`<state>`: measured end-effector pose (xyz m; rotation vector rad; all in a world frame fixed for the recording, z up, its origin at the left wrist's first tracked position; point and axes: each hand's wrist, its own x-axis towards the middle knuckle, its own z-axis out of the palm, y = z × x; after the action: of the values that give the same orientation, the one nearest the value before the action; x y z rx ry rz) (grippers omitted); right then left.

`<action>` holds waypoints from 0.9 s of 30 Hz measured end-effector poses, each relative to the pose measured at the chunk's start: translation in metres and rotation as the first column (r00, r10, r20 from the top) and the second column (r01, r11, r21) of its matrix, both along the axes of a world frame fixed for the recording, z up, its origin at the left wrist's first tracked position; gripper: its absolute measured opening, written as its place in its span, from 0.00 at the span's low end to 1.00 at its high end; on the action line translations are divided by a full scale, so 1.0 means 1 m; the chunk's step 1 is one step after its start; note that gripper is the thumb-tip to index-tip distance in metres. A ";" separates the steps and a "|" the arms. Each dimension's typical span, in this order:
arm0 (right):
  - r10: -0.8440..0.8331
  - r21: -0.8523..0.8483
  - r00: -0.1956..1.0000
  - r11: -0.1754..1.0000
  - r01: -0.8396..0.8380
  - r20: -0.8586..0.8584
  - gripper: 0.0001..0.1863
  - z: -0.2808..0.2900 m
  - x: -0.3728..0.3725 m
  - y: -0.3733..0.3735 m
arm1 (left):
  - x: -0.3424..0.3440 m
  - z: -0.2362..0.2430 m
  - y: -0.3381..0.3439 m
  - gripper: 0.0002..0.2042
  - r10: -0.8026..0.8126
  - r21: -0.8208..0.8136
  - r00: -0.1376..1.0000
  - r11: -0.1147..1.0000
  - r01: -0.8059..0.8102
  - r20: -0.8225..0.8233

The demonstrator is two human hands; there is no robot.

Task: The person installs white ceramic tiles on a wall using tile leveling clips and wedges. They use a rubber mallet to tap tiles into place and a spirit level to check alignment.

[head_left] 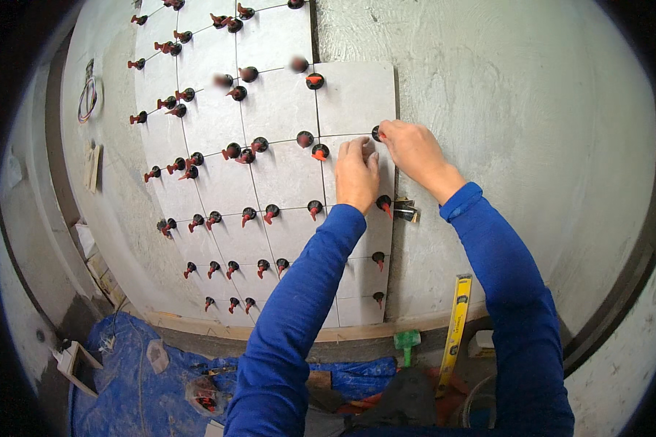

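Landmark: pale grey square tile (357, 98) at the top of the right-hand column. At its lower right corner, a black round plastic cap (376, 134) is pinched by the right hand (414, 151); that grip is closed on the cap, most of which is hidden by the fingers. Below the landmark tile, the left hand (356, 177) is held with fingers curled at the tile face; whether anything is gripped there cannot be told.

Risks, as judged: tile corner could be chipped or cap stem snapped if the cap is overtwisted, since it is set at the free edge. A lip could be left along the joint if load is uneven. The dark red T-shaped handle (385, 208) further below the landmark tile could be caught by a sleeve.

Materials: tile face is smooth and faintly mottled, joints thin and dark. Right of the landmark tile, bare grey wall (503, 109) is streaked, trowelled-looking. Well below it, a straight yellow spirit level (455, 328) is propped at a tilt.
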<state>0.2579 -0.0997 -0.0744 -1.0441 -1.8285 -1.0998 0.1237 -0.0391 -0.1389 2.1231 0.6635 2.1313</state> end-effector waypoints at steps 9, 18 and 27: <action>-0.060 -0.016 0.996 0.998 0.061 0.064 0.04 0.002 0.002 -0.011 | 0.008 0.026 0.007 0.09 0.170 0.142 0.984 0.977 -0.161 -0.053; 0.081 -0.035 0.997 0.996 -0.081 -0.018 0.03 0.001 0.006 -0.010 | 0.031 0.004 0.004 0.08 0.043 -0.038 0.998 0.998 -0.042 0.044; 0.090 -0.059 0.996 0.994 -0.089 0.026 0.04 0.003 0.001 -0.004 | 0.021 0.008 -0.005 0.18 -0.028 -0.018 0.979 0.999 0.033 0.201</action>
<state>0.2585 -0.1041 -0.0716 -0.9740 -1.9211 -1.0190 0.1450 -0.0446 -0.1309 1.8606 0.6255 2.2705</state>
